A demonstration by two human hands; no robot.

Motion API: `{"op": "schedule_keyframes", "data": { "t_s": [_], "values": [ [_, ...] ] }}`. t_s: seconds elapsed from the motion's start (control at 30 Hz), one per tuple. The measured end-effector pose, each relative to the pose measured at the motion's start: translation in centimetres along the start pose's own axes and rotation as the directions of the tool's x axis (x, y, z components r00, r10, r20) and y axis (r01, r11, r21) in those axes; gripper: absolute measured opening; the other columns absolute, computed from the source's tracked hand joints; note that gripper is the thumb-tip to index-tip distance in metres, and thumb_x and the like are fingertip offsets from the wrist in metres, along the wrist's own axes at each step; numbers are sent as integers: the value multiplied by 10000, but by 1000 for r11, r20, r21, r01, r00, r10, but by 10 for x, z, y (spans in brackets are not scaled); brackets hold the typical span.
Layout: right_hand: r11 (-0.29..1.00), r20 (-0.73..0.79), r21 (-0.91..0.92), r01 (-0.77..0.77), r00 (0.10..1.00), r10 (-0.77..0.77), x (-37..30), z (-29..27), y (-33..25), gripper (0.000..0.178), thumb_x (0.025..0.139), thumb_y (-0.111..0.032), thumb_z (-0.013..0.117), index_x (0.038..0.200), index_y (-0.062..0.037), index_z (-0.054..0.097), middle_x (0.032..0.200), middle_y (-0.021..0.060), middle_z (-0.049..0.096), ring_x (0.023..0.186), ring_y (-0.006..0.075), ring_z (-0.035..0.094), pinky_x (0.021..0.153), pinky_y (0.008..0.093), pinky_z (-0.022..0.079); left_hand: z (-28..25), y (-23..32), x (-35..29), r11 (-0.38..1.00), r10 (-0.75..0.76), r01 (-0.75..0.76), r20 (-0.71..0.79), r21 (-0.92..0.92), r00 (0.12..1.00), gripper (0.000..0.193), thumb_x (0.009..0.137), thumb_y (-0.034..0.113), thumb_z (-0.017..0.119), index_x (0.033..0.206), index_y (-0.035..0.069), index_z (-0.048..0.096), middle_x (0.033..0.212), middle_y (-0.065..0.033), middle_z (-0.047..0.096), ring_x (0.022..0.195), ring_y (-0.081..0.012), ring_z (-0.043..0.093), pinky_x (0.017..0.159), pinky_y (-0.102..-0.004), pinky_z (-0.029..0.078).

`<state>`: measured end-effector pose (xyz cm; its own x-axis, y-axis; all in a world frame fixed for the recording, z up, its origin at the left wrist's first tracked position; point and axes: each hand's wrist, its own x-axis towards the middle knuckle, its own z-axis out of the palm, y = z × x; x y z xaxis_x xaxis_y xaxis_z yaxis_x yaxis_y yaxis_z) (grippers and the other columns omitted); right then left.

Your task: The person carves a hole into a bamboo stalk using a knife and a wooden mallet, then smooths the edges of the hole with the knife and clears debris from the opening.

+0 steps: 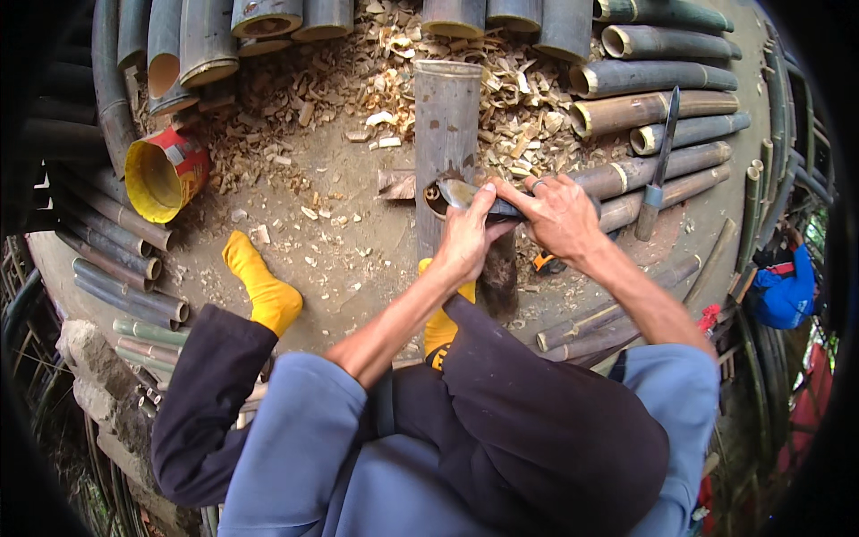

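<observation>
A thick grey bamboo pole (446,116) runs away from me at the centre, with a hole (436,199) cut in its near part. Over that hole lies the broad greyish tip of a dark tool (458,193), whose exact kind I cannot make out. My left hand (469,234) is closed around it close to the tip. Farther along, my right hand (559,215) grips the same tool, a ring on one finger. The fingers of both hands cover much of its length. My yellow-socked foot (438,331) is beside the near end of the pole.
Wood shavings (528,116) cover the ground beyond. Cut bamboo pieces (662,79) line both sides and the far edge. A long knife (664,152) rests upon the right-hand pieces. A yellow-red bucket (152,179) lies tipped at left. Another person in blue (787,291) is far right.
</observation>
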<state>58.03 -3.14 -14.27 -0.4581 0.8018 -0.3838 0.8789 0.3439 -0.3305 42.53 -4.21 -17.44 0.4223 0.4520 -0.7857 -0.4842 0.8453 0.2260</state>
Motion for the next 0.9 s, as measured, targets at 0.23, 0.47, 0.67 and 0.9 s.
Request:
{"op": "schedule_keyframes", "data": {
  "t_s": [0.23,0.47,0.67,0.9],
  "values": [
    [679,541,-475,559,794,-276,107,-65,-23,192,789,-201,590,978,-164,590,735,33,642,707,186,641,654,304,435,-13,3,10,561,141,111,227,-820,964,338,962,262,464,1181,10,521,1211,-144,563,1177,-228,500,1091,-366,329],
    [955,120,79,-287,953,277,17,-25,-28,261,704,-101,633,964,-118,614,778,129,675,678,304,648,591,429,481,4,23,6,984,-111,134,-186,116,976,256,887,237,537,945,-4,601,923,-144,627,910,-223,617,805,-376,535],
    [944,228,32,-329,922,313,16,-50,-36,183,704,-85,623,887,-70,614,730,149,661,678,308,658,608,437,488,-3,27,-3,975,-220,220,-1,-24,976,253,888,190,545,984,-36,606,922,-138,650,889,-237,642,841,-390,542],
    [870,335,-394,297,928,-164,81,-57,-31,125,776,-217,577,754,-102,623,634,57,629,641,217,643,653,333,450,-18,9,-8,754,-10,233,345,-614,939,425,928,331,520,1216,23,466,1285,-154,479,1232,-257,426,1020,-539,351]
  ]
}}
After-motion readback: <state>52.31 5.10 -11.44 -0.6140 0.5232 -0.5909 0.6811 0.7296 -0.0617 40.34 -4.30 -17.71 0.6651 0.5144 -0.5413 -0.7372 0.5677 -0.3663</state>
